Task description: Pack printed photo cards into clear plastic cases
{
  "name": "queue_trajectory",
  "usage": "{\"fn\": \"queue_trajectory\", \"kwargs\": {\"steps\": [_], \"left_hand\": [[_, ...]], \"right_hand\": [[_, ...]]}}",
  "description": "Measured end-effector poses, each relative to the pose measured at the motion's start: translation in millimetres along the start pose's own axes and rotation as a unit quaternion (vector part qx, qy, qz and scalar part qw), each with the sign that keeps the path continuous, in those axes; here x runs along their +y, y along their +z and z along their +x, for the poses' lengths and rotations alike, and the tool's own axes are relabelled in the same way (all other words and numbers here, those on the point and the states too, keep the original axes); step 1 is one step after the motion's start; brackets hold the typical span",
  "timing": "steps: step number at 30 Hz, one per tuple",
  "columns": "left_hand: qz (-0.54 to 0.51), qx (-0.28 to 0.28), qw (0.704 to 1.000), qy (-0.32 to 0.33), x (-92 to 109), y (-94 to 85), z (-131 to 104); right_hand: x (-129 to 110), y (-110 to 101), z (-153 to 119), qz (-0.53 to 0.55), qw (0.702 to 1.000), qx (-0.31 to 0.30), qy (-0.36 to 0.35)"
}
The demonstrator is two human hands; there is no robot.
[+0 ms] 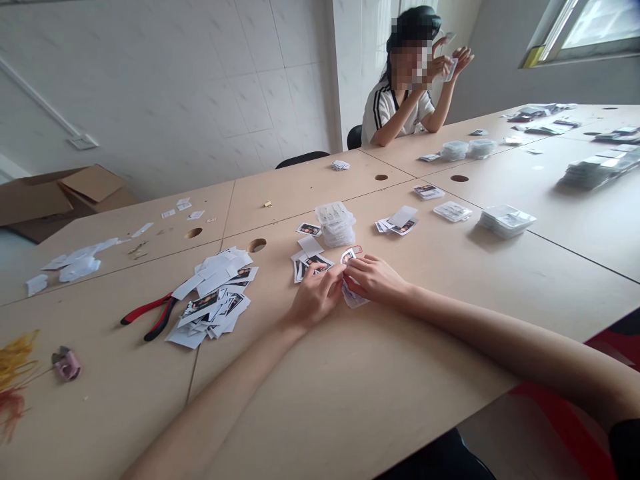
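My left hand and my right hand meet above the table, fingers bent and fingertips pinched together. Between them stands a small white printed card, with a thin red loop beside its top edge. Under my right fingers a clear plastic case shows in part. Just behind my left hand lies a small pile of printed cards. Beyond my fingers rises a stack of clear plastic cases. My fingers cover most of what they grip.
Left of my hands are a heap of cards and red-and-black-handled pliers. Pink-wrapped cutters and yellow threads lie far left. More clear cases sit right. Across the table, another person holds up a small clear item.
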State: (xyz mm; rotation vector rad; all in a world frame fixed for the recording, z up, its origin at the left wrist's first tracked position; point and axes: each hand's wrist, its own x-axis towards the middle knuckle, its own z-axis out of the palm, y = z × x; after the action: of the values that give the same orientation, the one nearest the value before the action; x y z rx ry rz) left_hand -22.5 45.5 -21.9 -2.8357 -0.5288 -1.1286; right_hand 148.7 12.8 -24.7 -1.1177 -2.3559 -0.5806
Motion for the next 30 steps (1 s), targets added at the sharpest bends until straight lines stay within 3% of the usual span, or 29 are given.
{"fn": "queue_trajectory", "kwargs": {"steps": [6,20,30], "left_hand": [[0.043,0.001,0.999,0.017,0.0,1.3,-0.5],[0.03,0.023,0.999,0.01,1.1,1.4,0.7],[0.048,0.018,0.998,0.043,-1.4,3.6,-2.2]], "right_hand": [[1.9,4.2,-1.8,-0.001,1.0,0.009,-0.014],[2.3,2.3,-1.8,0.0,1.0,0.011,-0.013],[2.8,3.4,-1.6,0.017,0.999,0.022,-0.024]]}}
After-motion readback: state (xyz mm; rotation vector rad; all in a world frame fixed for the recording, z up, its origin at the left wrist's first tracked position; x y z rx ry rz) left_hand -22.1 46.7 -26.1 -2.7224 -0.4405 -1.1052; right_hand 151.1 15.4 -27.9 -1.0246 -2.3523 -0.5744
